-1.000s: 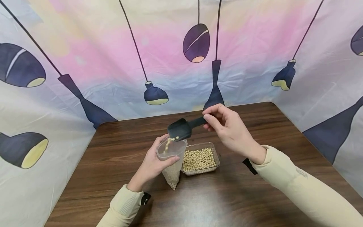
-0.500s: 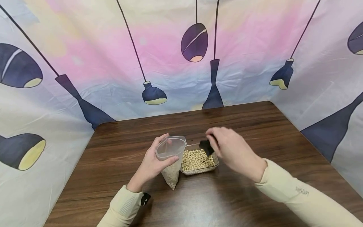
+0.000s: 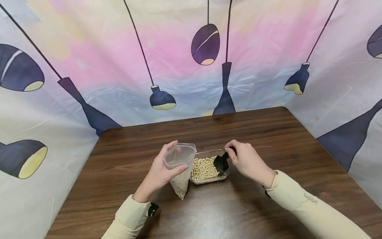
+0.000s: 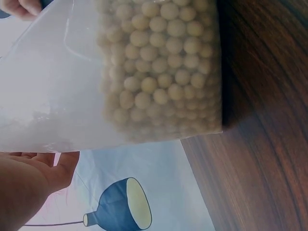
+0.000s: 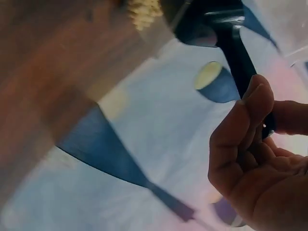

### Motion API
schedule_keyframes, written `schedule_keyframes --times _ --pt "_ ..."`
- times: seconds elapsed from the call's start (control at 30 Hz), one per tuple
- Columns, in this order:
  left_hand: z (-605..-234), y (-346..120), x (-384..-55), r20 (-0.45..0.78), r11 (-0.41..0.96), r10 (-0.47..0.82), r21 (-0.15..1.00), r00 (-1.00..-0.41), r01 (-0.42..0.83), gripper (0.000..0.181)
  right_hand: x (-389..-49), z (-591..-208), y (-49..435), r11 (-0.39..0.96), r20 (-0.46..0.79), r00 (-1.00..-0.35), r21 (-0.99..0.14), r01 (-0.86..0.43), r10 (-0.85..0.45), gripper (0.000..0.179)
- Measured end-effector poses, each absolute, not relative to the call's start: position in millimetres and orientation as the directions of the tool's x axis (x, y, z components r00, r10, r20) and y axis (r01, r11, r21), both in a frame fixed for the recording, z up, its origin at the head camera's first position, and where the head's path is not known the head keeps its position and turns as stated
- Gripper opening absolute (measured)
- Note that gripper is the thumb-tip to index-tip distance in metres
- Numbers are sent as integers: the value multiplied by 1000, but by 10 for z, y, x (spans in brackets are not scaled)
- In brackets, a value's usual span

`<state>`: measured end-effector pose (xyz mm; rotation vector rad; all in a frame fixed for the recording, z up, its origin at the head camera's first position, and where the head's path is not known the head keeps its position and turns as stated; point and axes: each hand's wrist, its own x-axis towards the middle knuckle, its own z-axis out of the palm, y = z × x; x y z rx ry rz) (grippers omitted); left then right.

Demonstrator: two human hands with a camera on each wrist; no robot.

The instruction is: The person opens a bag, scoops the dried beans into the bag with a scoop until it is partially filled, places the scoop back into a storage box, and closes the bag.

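Note:
My left hand [image 3: 157, 173] holds a clear plastic bag [image 3: 180, 184] by its upper part, fingers and thumb around the opened mouth. Round pale soybeans [image 4: 159, 62] fill the lower part of the bag, as the left wrist view shows. In the right hand [image 3: 247, 160] is a black scoop [image 3: 220, 163], its handle [image 5: 239, 60] pinched between thumb and fingers. The scoop's blade dips into the right end of a clear plastic tray [image 3: 209, 181]. Soybeans [image 3: 203, 168] cover the tray's bottom beside the blade.
The tray stands just right of the bag on a brown wooden table [image 3: 143, 146]. Behind and at both sides hangs a cloth [image 3: 119, 49] printed with lamps.
A second ago the scoop was tipping soybeans into the bag's mouth. The right hand has since carried it down and right into the tray; the left hand and bag have hardly moved.

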<state>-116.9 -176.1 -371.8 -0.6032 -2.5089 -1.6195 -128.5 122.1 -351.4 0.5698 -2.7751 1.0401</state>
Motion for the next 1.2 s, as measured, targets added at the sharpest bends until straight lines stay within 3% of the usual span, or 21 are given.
schedule_keyframes --times 0.2,0.37,0.7,1.2 --pt "-3704 -1762 -1160 289 364 277 851 -916 379 77 -1431 -3689 1350 551 26 -965 -817 -171 -261 16" --pt "-3698 -1753 -1154 292 349 278 857 -915 379 76 -1472 -3858 1361 392 -63 -964 -919 -45 -259 19" --pt "-3712 -1760 -1170 300 356 274 851 -914 386 76 -1478 -4090 1402 258 -123 -957 -965 53 -262 19" --pt "-3701 -1766 -1164 293 360 276 852 -916 381 76 -1604 -4085 1590 88 -223 -932 -975 206 -287 24"
